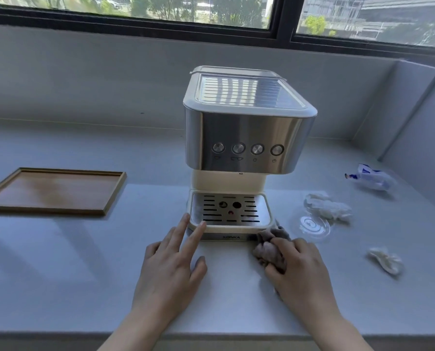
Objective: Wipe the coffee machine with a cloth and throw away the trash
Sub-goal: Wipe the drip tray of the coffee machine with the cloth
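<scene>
A steel and cream coffee machine [246, 138] stands on the pale counter, its drip tray [230, 210] facing me. My left hand [172, 269] lies flat and open, two fingertips touching the tray's front left corner. My right hand [300, 267] grips a crumpled grey-brown cloth [269, 245], pressed against the machine's base at its front right corner. Trash lies to the right: a clear plastic lid [312, 228], a crumpled white tissue [329, 207], another crumpled white piece [386, 259] and a blue and white wrapper [370, 177].
An empty wooden tray [51, 191] rests on the counter [84, 262] at the left. A grey wall and a window run behind the machine, and a wall corner closes the right side. The counter's front edge runs under my forearms.
</scene>
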{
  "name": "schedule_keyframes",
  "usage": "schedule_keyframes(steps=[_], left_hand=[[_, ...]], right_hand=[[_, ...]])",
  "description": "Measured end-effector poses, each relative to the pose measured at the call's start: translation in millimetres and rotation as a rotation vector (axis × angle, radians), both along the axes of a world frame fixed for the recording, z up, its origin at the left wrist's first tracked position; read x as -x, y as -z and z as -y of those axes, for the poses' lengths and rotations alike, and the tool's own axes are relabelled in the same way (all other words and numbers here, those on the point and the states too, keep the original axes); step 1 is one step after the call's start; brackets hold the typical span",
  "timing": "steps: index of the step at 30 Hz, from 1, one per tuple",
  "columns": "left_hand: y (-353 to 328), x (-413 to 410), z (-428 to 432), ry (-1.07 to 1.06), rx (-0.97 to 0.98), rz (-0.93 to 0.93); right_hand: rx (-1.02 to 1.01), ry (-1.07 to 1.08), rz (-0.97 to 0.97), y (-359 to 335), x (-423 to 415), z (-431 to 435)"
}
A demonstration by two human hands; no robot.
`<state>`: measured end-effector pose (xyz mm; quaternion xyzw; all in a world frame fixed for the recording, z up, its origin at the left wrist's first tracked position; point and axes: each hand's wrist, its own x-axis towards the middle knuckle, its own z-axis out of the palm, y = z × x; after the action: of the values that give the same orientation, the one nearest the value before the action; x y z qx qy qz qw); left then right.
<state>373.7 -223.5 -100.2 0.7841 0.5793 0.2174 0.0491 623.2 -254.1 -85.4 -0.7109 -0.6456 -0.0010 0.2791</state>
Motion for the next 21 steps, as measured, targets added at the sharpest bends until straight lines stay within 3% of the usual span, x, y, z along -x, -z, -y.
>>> schedule_keyframes(steps=[4, 8, 13, 21], left_hand=[[0.6, 0.7, -0.8, -0.021, 0.051, -0.037], [-3.3, 3.5, -1.0, -0.011, 0.15, -0.025], [-18.9, 44.9, 21.0, -0.082, 0.333, 0.333], [-95.1, 102.3, 66.0, 0.083, 0.465, 0.513]], right_hand=[[-0.066, -0.075, -0.012, 4.6, 38.5, 15.0], [0.051, -0.247, -0.045, -4.6, 77.5, 12.2], [0.25, -0.339, -0.357, -36.9, 84.3, 5.3], [0.299, -0.645, -0.364, -97.6, 145.2, 10.5]])
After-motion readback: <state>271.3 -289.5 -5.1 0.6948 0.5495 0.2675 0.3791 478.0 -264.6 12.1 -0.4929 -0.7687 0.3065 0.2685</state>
